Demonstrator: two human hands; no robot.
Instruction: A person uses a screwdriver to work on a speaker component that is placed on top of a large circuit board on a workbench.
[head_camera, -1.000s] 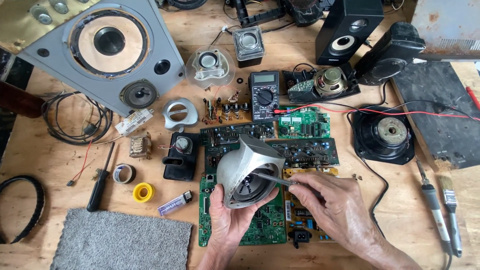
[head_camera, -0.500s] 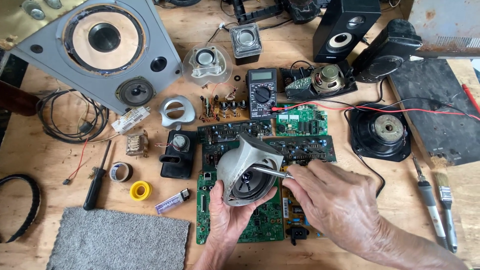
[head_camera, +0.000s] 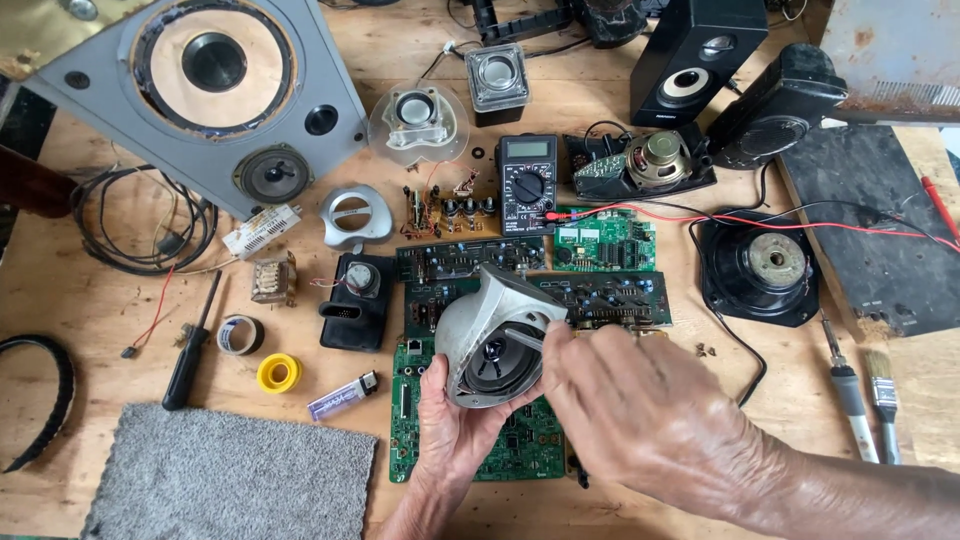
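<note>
- While resting on the wooden bench (head_camera: 90, 300), spread circuit boards (head_camera: 600, 297) under the work.
- Held above them, small grey speaker housing (head_camera: 495, 340), cone tilted down toward the wearer.
- Cupped from below by left hand (head_camera: 455, 440), fingers wrapped round its rim.
- Closing from the right, right hand (head_camera: 640, 415), pinching a thin metal tool (head_camera: 520, 337) across the cone.

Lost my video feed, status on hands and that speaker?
Left hand cradles grey speaker housing. Right hand works a thin tool at its cone. Green circuit board underneath, nothing blocking.
</note>
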